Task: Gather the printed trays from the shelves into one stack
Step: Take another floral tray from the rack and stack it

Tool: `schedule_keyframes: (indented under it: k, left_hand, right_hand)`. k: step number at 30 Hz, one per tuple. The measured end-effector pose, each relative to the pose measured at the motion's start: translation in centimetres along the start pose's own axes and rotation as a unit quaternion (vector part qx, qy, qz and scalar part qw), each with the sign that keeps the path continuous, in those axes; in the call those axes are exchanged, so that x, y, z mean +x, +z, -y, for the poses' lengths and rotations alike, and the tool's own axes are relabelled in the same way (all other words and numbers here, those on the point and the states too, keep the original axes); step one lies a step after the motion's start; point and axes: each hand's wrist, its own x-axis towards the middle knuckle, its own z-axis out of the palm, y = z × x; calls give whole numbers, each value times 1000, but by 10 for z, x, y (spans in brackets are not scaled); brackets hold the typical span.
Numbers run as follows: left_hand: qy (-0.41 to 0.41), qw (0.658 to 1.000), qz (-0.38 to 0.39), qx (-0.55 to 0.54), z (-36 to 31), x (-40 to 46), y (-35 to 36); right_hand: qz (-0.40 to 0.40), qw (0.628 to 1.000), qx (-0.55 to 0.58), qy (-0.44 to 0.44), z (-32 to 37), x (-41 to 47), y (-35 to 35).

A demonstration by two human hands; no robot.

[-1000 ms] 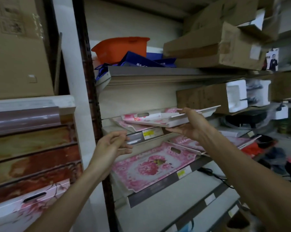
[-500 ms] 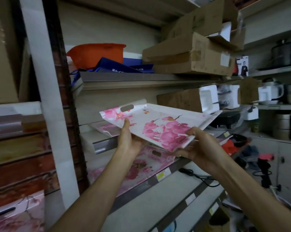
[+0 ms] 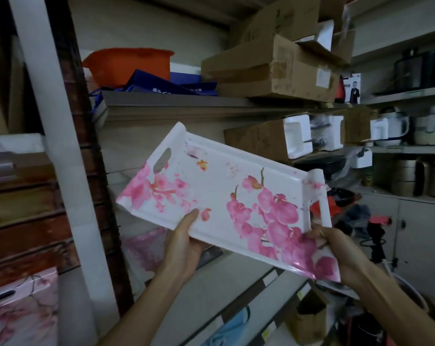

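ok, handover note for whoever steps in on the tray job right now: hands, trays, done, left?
Left hand: holding the white floral tray from under its near long edge, thumb on the rim.
Right hand: gripping the same tray at its right corner, by the handle end.
The tray is off the shelves, held in the air, tilted with its printed face toward the camera.
Another pink printed tray lies on the shelf behind and below it; a further floral piece sits low on the left.
Done: one tray pulled. Left: no stack in view; collect the rest and stack.

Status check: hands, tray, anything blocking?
Left hand under tray's near edge, right hand gripping handle end. Floral tray off the shelf, tilted toward camera. Nothing blocking.
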Motion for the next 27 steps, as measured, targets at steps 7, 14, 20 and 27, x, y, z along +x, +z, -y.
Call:
schedule_keyframes:
  k: [7, 14, 20, 27]
  left_hand:
    - [98, 991, -90, 5, 28, -67, -48]
    - [112, 979, -167, -21, 7, -102, -97]
    - [137, 972, -190, -20, -20, -132, -137]
    - [146, 960, -232, -48, -22, -158, -168]
  right_hand:
    - [12, 994, -107, 19, -34, 33, -21]
    - [77, 988, -121, 59, -65, 35, 48]
    - [118, 981, -136, 70, -101, 29, 83]
    - [154, 969, -186, 56, -124, 38, 111]
